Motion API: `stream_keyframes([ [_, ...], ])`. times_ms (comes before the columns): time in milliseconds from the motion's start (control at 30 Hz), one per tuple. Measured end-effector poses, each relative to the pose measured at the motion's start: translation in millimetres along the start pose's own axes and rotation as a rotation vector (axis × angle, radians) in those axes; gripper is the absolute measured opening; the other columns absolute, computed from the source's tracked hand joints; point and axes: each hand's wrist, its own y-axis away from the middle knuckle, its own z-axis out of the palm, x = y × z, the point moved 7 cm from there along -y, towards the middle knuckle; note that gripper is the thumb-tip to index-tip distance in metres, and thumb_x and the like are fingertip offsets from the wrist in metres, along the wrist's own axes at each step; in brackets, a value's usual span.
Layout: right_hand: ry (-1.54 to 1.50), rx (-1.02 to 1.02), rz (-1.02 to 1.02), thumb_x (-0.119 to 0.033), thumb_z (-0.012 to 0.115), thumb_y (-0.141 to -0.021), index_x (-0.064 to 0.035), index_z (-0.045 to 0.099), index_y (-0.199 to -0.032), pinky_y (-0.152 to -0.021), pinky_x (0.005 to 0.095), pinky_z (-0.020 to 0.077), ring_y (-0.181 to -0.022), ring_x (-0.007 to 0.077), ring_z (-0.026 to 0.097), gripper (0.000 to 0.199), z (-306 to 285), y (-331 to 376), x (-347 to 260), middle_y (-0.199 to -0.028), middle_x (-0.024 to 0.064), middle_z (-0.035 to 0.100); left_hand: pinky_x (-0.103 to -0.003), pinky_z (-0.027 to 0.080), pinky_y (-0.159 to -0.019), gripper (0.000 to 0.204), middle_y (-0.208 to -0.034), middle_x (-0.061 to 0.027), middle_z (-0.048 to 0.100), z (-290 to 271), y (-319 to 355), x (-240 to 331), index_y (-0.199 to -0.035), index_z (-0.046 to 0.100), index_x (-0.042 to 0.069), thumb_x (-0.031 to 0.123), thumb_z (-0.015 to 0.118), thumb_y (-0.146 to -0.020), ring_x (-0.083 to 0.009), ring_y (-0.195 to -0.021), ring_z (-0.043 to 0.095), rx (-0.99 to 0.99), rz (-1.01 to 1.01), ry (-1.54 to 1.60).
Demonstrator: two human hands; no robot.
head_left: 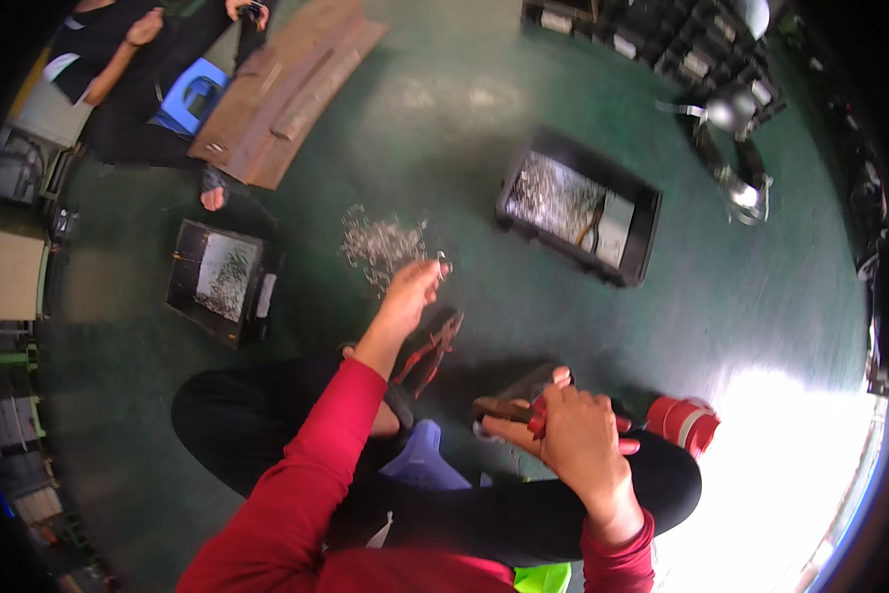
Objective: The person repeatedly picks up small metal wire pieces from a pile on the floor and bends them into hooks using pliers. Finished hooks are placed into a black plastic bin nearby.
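Observation:
My left hand (411, 295) reaches forward over the floor, its thumb and fingers pinched on a small silvery metal piece (444, 263). Just beyond it lies a loose pile of small bright metal pieces (377, 243). My right hand (580, 442) is wrapped round red-handled pliers (504, 407), whose jaws point left; the palm side of the grip is hidden. On the floor between my hands rests another pair of pliers (433, 352) with red handles.
A black crate (644, 233) at the right and another (196, 314) at the left hold small metal pieces. A red cylindrical object (684, 425) stands by my right knee. Brown boards (278, 91), a blue stool (189, 97) and seated people are at the far left. Dark bins (677, 54) stack far right.

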Motion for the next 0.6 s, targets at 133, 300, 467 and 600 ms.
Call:
stream_keyframes([
  [133,-0.167,-0.273,0.007,-0.045,0.071,-0.078,-0.0069,0.061,-0.089,-0.074,0.0438,0.0482,-0.084,0.0295,0.064,0.041,-15,7,-13,-0.083,0.0082,0.065,-0.023,0.045,-0.065,0.01,-0.092,-0.0002,0.064,32,49,55,-0.098,0.06,0.009,0.018,0.061,-0.094,-0.0056,-0.076,0.054,-0.105,0.086,0.068],
  [300,-0.123,-0.26,-0.175,-0.041,0.07,-0.078,-0.0048,0.061,-0.091,-0.072,0.0464,0.0495,-0.081,0.0345,0.065,0.039,-54,6,-32,-0.083,0.0131,0.066,-0.022,0.047,-0.072,0.023,-0.093,-0.0003,0.064,45,119,128,-0.114,0.063,0.005,0.014,0.061,-0.094,-0.0072,-0.085,0.058,-0.195,0.236,0.055],
  [467,-0.228,-0.399,-0.099,-0.026,0.067,-0.08,-0.0067,0.062,-0.098,-0.074,0.0462,0.0492,-0.086,0.0388,0.063,0.027,-57,-29,-17,-0.092,0.0179,0.067,-0.022,0.046,-0.072,0.017,-0.09,0.0024,0.062,48,166,189,-0.105,0.066,0.006,0.017,0.059,-0.094,-0.0056,-0.082,0.057,-0.247,0.353,-0.15],
  [600,-0.153,-0.477,-0.029,-0.031,0.068,-0.081,-0.0094,0.064,-0.103,-0.079,0.0433,0.0504,-0.091,0.0351,0.066,0.031,-39,-40,-8,-0.095,0.0147,0.07,-0.022,0.044,-0.071,0.018,-0.091,0.0033,0.063,47,196,203,-0.102,0.065,0.007,0.023,0.061,-0.093,-0.0048,-0.082,0.056,-0.247,0.399,-0.294],
])
